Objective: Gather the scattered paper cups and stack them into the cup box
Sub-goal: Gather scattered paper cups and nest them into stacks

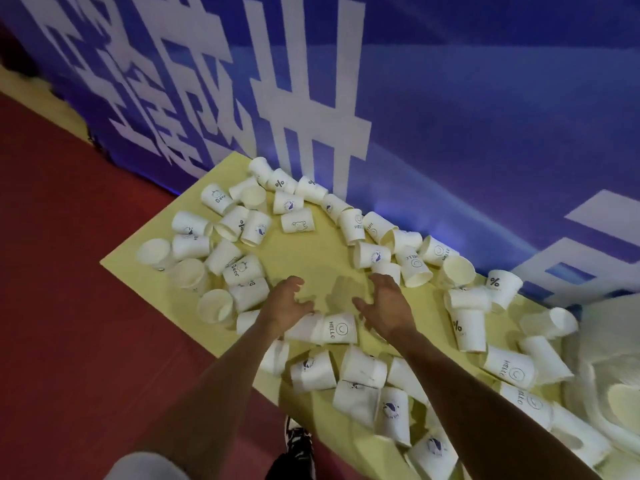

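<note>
Several white paper cups with blue prints lie scattered in a ring on a yellow table (311, 251). Most are tipped on their sides. A cup marked HELLO (337, 328) lies on its side between my wrists near the front edge. My left hand (287, 301) hovers over the bare middle of the table with fingers spread and holds nothing. My right hand (386, 304) is beside it, also with fingers apart and holding nothing. A cup box does not show clearly.
A blue banner (450, 98) with large white characters stands right behind the table. Red floor (69, 271) lies to the left. A blurred white mass (609, 375) sits at the table's right end. A shoe (298, 441) shows below the front edge.
</note>
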The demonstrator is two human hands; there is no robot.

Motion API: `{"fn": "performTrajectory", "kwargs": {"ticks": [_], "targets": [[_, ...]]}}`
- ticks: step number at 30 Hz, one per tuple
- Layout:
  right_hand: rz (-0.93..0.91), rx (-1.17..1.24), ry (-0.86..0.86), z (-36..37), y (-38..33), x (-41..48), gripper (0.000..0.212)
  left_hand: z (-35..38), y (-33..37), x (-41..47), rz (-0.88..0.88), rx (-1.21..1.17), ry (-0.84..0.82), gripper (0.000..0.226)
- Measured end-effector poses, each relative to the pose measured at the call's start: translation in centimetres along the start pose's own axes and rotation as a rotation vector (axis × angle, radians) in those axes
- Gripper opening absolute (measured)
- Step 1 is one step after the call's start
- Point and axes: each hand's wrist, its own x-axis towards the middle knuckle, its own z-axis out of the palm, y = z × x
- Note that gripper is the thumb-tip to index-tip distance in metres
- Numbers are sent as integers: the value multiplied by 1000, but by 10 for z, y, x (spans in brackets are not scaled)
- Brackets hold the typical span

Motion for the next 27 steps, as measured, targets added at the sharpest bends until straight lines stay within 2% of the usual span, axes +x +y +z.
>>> {"fn": "performTrajectory", "kwargs": {"ticks": [14, 18, 22, 27], "targets": [[-126, -69, -128, 71, -107, 92, 67, -109, -65, 72, -81, 55, 179, 49], [-144, -112, -148, 82, -120, 117, 66, -114, -79, 90, -91, 157, 90, 52], [-159, -193, -124, 86, -124, 151, 66, -104, -87, 102, -113, 227, 45, 65], [-228, -333, -72, 90, -132, 192, 66, -97, -86, 117, -40, 328, 21, 68]]}}
